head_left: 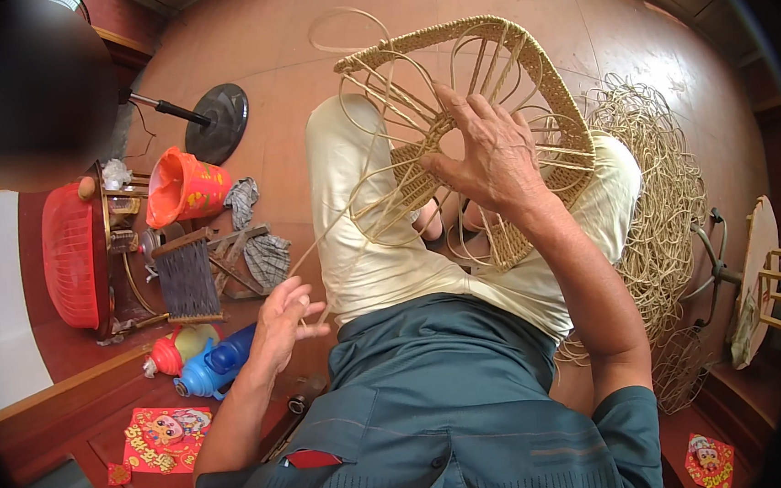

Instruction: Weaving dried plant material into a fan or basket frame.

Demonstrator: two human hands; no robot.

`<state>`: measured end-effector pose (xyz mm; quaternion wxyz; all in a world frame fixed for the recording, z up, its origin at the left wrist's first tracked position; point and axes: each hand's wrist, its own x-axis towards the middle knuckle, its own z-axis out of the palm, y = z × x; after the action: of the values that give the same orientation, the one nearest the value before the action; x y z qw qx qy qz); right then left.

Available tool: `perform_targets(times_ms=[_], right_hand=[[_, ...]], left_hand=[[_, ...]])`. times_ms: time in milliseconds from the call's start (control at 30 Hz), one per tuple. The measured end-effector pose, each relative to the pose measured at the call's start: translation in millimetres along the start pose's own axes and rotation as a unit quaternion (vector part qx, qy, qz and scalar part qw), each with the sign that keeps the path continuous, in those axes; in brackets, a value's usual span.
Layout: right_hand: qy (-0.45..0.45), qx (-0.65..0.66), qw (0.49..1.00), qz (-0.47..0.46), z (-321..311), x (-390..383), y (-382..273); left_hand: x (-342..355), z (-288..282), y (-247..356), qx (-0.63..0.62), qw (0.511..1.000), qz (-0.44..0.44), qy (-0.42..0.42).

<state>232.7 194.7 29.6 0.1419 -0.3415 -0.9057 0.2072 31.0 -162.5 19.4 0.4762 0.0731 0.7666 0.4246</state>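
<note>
A partly woven straw-coloured basket (536, 58) rests tilted across my knees. Its thick rim is braided, and loose strands loop and fan out around the middle. My right hand (489, 149) reaches over it, thumb and fingers closed round the gathered strands at the centre. Low on the left, beside my thigh, my left hand (285, 321) pinches a long tan cord (331, 239). That cord runs up from the fingers to the basket's left side. The spot where the right fingertips meet the strands is partly hidden by the hand.
A big heap of loose cord (659, 214) lies right of my leg. On the left are an orange bucket (186, 185), a small folding stool (190, 278), a blue thermos flask (216, 360), a red plastic basket (70, 255) and a round black stand base (218, 120).
</note>
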Motion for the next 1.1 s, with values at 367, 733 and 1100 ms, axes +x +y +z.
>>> perform_targets(times_ms=[367,733,1100], right_hand=[[0.017,0.037,0.999,-0.011,-1.4,1.2,13.3],[0.022,0.038,0.997,-0.061,1.8,4.3,21.9],[-0.02,0.029,0.999,-0.018,-5.3,4.6,20.8]], left_hand=[[51.3,-202.9,-202.6,-0.162,0.921,-0.197,0.294],[29.8,31.8,44.8,0.298,0.879,0.349,0.127],[47.3,129.8,55.8,0.42,0.739,0.517,0.095]])
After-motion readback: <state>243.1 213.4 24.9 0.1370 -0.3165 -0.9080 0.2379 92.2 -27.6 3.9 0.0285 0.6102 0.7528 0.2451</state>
